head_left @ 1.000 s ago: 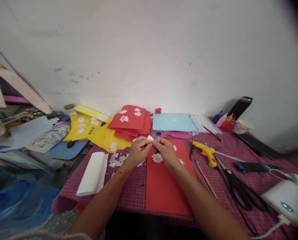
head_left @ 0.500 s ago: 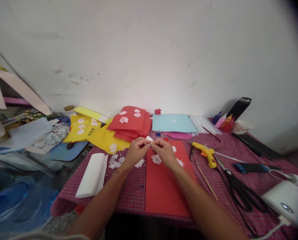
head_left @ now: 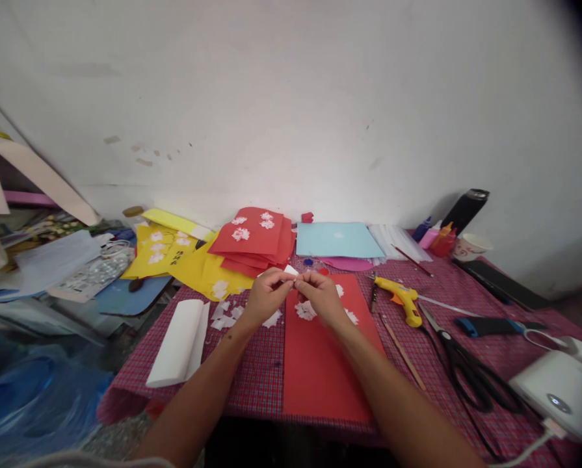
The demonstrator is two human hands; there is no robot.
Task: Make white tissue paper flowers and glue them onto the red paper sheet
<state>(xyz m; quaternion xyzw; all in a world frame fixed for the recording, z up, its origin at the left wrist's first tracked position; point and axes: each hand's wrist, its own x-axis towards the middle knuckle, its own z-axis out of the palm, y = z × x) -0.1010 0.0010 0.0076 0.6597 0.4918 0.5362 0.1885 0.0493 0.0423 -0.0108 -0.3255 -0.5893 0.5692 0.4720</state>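
My left hand [head_left: 267, 296] and my right hand [head_left: 318, 296] meet fingertip to fingertip above the top of a red sheet [head_left: 322, 370]. Both are closed in a pinch on a small piece of white paper [head_left: 291, 270], whose edge shows just past the fingers; the rest of it is hidden. White paper flowers [head_left: 305, 311] lie on the red sheet under and beside my right hand. Torn white paper bits [head_left: 226, 318] are scattered left of my left wrist, near a folded white paper sheet [head_left: 176, 344].
Red cards with flowers [head_left: 251, 231] and yellow sheets [head_left: 205, 270] are piled at the back left. Light blue paper [head_left: 337, 240] lies behind my hands. On the right are a yellow glue gun [head_left: 402, 299], black scissors [head_left: 466, 370], paint bottles [head_left: 441, 240] and a white power bank [head_left: 558, 390].
The view has shifted very slightly. Both hands stay in the same place, still pinching the white paper.
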